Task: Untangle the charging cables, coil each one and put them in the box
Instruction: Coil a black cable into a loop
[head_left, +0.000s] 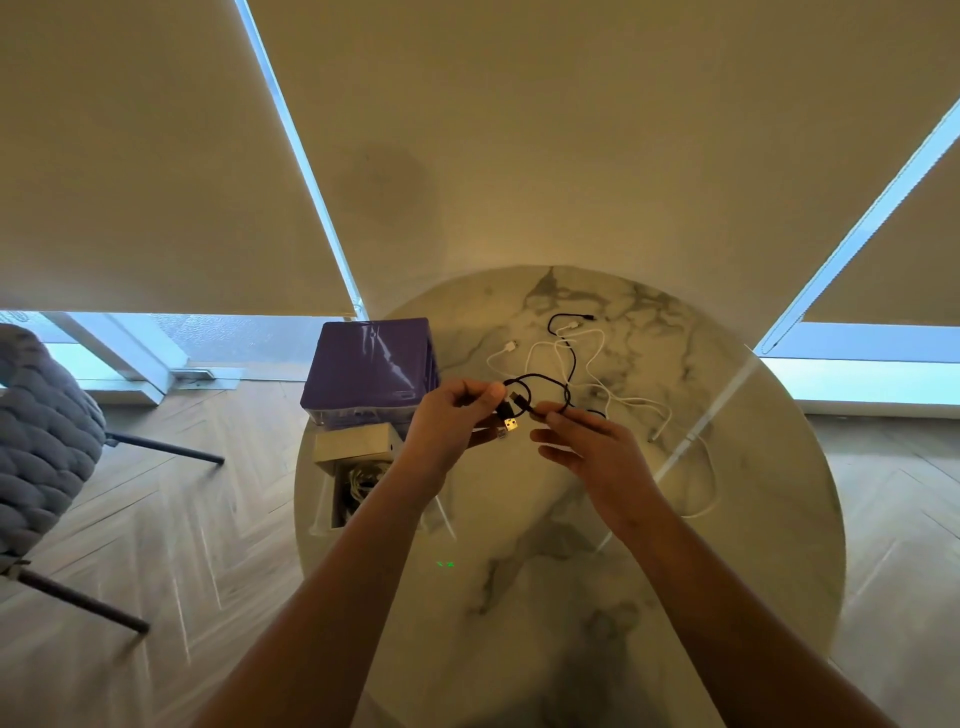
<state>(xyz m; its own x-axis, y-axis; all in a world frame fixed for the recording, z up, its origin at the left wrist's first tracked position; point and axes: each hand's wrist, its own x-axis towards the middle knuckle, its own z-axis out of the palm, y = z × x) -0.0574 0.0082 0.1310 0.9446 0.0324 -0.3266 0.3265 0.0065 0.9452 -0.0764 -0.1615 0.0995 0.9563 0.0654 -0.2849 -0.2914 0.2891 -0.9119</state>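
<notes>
A black charging cable (570, 364) runs from the far middle of the round marble table (519, 597) up into both hands. My left hand (452, 415) pinches a small loop of it, and its USB plug hangs just below the fingers. My right hand (582, 441) pinches the same black cable a little to the right. White cables (597, 358) lie tangled with the black one on the table beyond my hands. An open box (358, 483) with coiled cables inside sits at the table's left edge, under my left forearm.
A purple box (369, 369) stands at the table's far left, with a small beige box (353, 441) in front of it. A grey quilted chair (41, 441) stands on the wooden floor at left. Blinds cover the windows behind.
</notes>
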